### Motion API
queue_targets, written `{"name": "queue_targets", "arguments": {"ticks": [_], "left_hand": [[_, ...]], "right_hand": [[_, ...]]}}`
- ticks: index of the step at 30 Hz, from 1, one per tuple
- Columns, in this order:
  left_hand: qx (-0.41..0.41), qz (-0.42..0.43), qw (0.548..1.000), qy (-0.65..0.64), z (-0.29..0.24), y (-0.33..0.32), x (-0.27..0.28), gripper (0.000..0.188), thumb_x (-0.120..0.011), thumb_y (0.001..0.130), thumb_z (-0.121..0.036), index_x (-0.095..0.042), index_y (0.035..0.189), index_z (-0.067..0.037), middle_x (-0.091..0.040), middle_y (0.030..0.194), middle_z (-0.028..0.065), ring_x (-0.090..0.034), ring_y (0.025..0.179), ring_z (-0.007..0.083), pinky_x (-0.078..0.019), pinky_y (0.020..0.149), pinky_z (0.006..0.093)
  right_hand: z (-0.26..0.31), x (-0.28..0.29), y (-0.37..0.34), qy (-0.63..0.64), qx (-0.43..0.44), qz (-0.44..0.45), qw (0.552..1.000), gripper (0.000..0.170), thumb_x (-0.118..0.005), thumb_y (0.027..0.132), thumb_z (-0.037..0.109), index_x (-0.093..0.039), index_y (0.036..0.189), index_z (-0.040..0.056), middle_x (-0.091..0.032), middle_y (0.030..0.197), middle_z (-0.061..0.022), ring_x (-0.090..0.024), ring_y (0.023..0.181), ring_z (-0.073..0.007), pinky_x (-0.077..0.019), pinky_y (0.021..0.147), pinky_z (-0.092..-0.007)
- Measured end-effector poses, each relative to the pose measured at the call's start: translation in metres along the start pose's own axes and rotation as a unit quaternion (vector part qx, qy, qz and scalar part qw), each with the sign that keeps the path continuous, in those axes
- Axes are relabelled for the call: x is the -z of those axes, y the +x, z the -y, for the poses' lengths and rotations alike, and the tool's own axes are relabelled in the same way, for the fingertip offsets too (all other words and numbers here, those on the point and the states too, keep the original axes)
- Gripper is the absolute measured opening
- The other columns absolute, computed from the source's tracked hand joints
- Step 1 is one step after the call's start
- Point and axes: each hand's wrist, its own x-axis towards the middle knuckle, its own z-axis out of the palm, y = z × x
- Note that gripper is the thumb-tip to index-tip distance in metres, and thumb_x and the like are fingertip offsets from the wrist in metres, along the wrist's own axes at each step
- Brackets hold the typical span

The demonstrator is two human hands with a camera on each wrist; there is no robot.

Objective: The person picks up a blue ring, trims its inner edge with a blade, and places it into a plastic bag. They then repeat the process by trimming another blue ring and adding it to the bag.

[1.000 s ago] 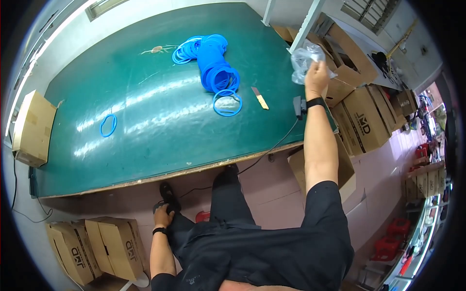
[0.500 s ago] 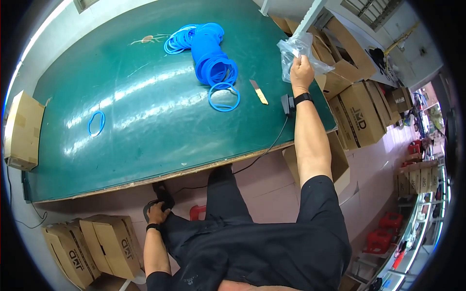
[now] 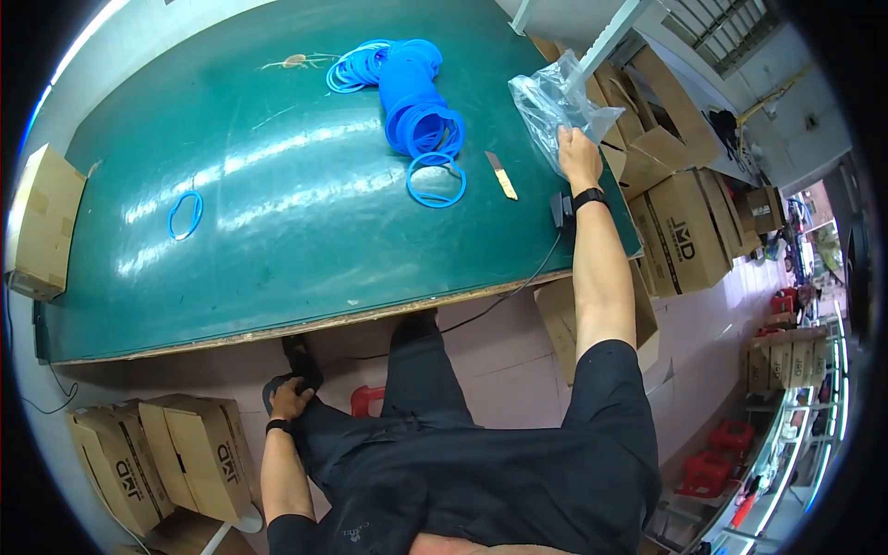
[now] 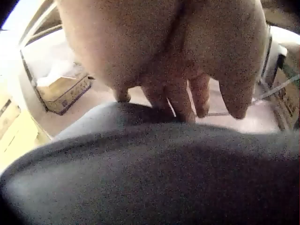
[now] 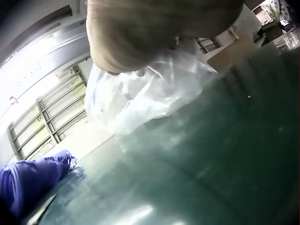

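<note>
- As the head view shows, the right hand (image 3: 579, 155) has its fingers curled on the near edge of a clear plastic bag (image 3: 552, 100), which spreads beyond the fingers over the right side of the green table (image 3: 305, 268), near a metal post (image 3: 610, 37).
- Also in that view, the knife (image 3: 502, 176) lies between the bag and the blue rings (image 3: 407, 97). To handle the bag well, I would keep the film away from that blade and the post, and bring the other hand up to part the mouth; which edge is the mouth I cannot tell.
- Still in the head view, "JMD" reads on a carton (image 3: 683, 231) right of the table and on two cartons (image 3: 199, 453) at lower left; the smaller lines are illegible, as is the small mark on the dark shirt (image 3: 356, 534).
- In the left wrist view, the left hand (image 4: 168, 42) holds nothing that shows, its fingers extended and loosely spread by the dark trouser leg (image 4: 154, 173). Print on a box (image 4: 65, 96) behind is too blurred to read.
- In the right wrist view, the bag hangs crumpled below the palm; the fingertips are hidden, so how tight the pinch is cannot be told. A gentle hold should suit such thin film.
</note>
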Motion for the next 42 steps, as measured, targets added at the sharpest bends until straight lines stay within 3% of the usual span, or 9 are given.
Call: {"name": "queue_targets", "arguments": {"ticks": [11, 16, 20, 25, 29, 33, 34, 35, 42], "left_hand": [[0.008, -0.014, 0.997, -0.069, 0.016, 0.008, -0.014, 0.058, -0.073, 0.088, -0.042, -0.062, 0.138, -0.015, -0.068, 0.132, 0.0134, -0.061, 0.127, 0.0316, -0.0274, 0.116, 0.0582], [-0.031, -0.02, 0.998, -0.058, 0.036, 0.027, -0.025, 0.065, -0.071, 0.089, -0.047, -0.055, 0.144, -0.015, -0.058, 0.143, 0.0153, -0.052, 0.135, 0.0347, -0.0275, 0.115, 0.0617], [-0.047, 0.057, 0.997, 0.038, -0.009, 0.019, -0.015, 0.063, -0.065, 0.092, -0.05, -0.056, 0.143, -0.016, -0.058, 0.144, 0.0126, -0.051, 0.137, 0.0333, -0.0269, 0.114, 0.0644], [-0.082, 0.246, 0.963, 0.075, -0.041, 0.046, -0.055, 0.054, -0.069, 0.09, -0.041, -0.064, 0.134, -0.011, -0.065, 0.135, 0.0155, -0.059, 0.129, 0.0338, -0.0396, 0.109, 0.051], [-0.166, 0.445, 0.85, 0.227, -0.065, 0.08, -0.123, 0.061, -0.071, 0.085, -0.043, -0.064, 0.136, -0.011, -0.063, 0.139, 0.0161, -0.057, 0.132, 0.0303, -0.0435, 0.11, 0.0441], [-0.22, 0.485, 0.801, 0.273, -0.135, 0.054, -0.112, 0.071, -0.062, 0.087, -0.053, -0.059, 0.142, -0.008, -0.056, 0.147, 0.0187, -0.052, 0.138, 0.0324, -0.0368, 0.117, 0.0427], [-0.236, 0.501, 0.784, 0.28, -0.112, 0.061, -0.153, 0.07, -0.062, 0.088, -0.053, -0.059, 0.142, -0.009, -0.056, 0.147, 0.0185, -0.051, 0.138, 0.0328, -0.0364, 0.117, 0.044], [-0.253, 0.519, 0.765, 0.285, -0.096, 0.078, -0.187, 0.068, -0.062, 0.088, -0.052, -0.059, 0.141, -0.009, -0.056, 0.148, 0.0183, -0.051, 0.138, 0.0333, -0.036, 0.117, 0.0453], [-0.301, 0.453, 0.779, 0.311, -0.156, 0.241, -0.13, 0.067, -0.06, 0.09, -0.052, -0.059, 0.142, -0.01, -0.055, 0.148, 0.0174, -0.05, 0.139, 0.0334, -0.0358, 0.117, 0.0456]], "right_hand": [[-0.007, -0.002, -0.001, 0.062, 0.059, -0.074, 0.994, 0.061, -0.062, 0.095, 0.048, -0.055, 0.14, 0.008, -0.059, 0.137, -0.0199, -0.056, 0.124, -0.0405, -0.0479, 0.102, -0.048], [-0.006, 0.026, -0.049, 0.062, 0.228, -0.264, 0.935, 0.068, -0.073, 0.091, 0.038, -0.05, 0.143, 0.0006, -0.055, 0.142, -0.022, -0.053, 0.13, -0.0378, -0.043, 0.109, -0.0476], [-0.002, 0.033, -0.126, 0.158, 0.189, -0.187, 0.951, 0.06, -0.072, 0.094, 0.036, -0.056, 0.138, -0.0011, -0.057, 0.14, -0.0216, -0.055, 0.129, -0.0353, -0.0435, 0.108, -0.0455], [-0.002, 0.022, -0.182, 0.198, 0.16, -0.103, 0.962, 0.041, -0.067, 0.099, 0.031, -0.066, 0.126, -0.0004, -0.064, 0.131, -0.0177, -0.061, 0.121, -0.0332, -0.0476, 0.104, -0.0416], [0.004, 0.022, -0.18, 0.147, 0.159, -0.062, 0.974, 0.036, -0.065, 0.1, 0.028, -0.068, 0.122, -0.0004, -0.068, 0.125, -0.0162, -0.064, 0.116, -0.0326, -0.0492, 0.101, -0.0399], [0.012, 0.026, -0.18, 0.135, 0.15, -0.045, 0.978, 0.034, -0.065, 0.099, 0.025, -0.068, 0.12, -0.0012, -0.067, 0.125, -0.0178, -0.064, 0.117, -0.0328, -0.0486, 0.102, -0.0392], [0.017, 0.028, -0.18, 0.135, 0.145, -0.037, 0.979, 0.033, -0.064, 0.099, 0.023, -0.067, 0.12, -0.0015, -0.067, 0.126, -0.0178, -0.063, 0.117, -0.033, -0.0485, 0.102, -0.0393], [0.021, 0.031, -0.18, 0.127, 0.14, -0.05, 0.981, 0.033, -0.064, 0.099, 0.023, -0.067, 0.12, -0.0015, -0.067, 0.126, -0.0178, -0.063, 0.117, -0.033, -0.0485, 0.102, -0.0393], [0.027, 0.034, -0.17, 0.088, 0.122, 0.014, 0.988, 0.031, -0.064, 0.096, 0.021, -0.067, 0.117, -0.0014, -0.065, 0.127, -0.0182, -0.061, 0.116, -0.0357, -0.0478, 0.103, -0.0425]]}}
